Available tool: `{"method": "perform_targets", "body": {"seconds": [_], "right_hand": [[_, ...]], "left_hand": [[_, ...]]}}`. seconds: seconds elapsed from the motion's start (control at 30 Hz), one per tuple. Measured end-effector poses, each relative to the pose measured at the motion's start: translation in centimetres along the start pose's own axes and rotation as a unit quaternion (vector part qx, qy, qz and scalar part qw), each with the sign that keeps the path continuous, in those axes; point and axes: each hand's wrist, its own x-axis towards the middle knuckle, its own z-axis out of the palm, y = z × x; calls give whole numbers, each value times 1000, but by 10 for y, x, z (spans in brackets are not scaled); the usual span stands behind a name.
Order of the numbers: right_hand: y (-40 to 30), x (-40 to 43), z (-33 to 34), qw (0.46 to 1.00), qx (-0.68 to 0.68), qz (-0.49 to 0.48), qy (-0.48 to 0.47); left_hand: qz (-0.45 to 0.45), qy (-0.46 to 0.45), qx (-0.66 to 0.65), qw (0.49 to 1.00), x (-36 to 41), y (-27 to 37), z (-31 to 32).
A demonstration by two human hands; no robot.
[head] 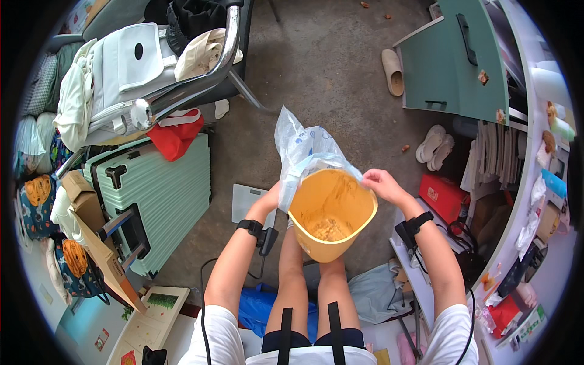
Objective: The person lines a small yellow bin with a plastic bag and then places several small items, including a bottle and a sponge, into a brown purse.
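Note:
A yellow plastic waste bin (332, 228) is before my knees, its mouth facing up at me and brown stains on its inner floor. A translucent plastic bag (310, 141) with blue prints drapes over the bin's far and left rim. My right hand (384, 183) pinches the bag's edge at the right side of the rim. At the left side of the bin is my left hand (274, 197), its fingers hidden behind the bag. The near rim shows no bag over it.
A mint green suitcase (173, 196) and a chrome-framed chair (228, 59) piled with bags are on the left. Behind my left hand lies a flat white scale (246, 200). On the right are a green cabinet (447, 68), white slippers (435, 146) and a red box (440, 194).

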Motion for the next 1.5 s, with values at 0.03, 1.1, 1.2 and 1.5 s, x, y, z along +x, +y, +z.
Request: {"method": "perform_targets", "body": {"seconds": [0.03,1.1,1.2,1.5], "right_hand": [[0,4,4,998,28,-20,43],[85,59,38,927,208,-89,299],[77,59,47,928,220,-93,287],[51,63,71,926,252,-105,261]], "left_hand": [[-1,5,1,1000,1,-11,0],[28,279,250,927,103,-128,2],[-16,278,213,937,91,-138,-13],[-65,155,117,979,51,-134,7]]}}
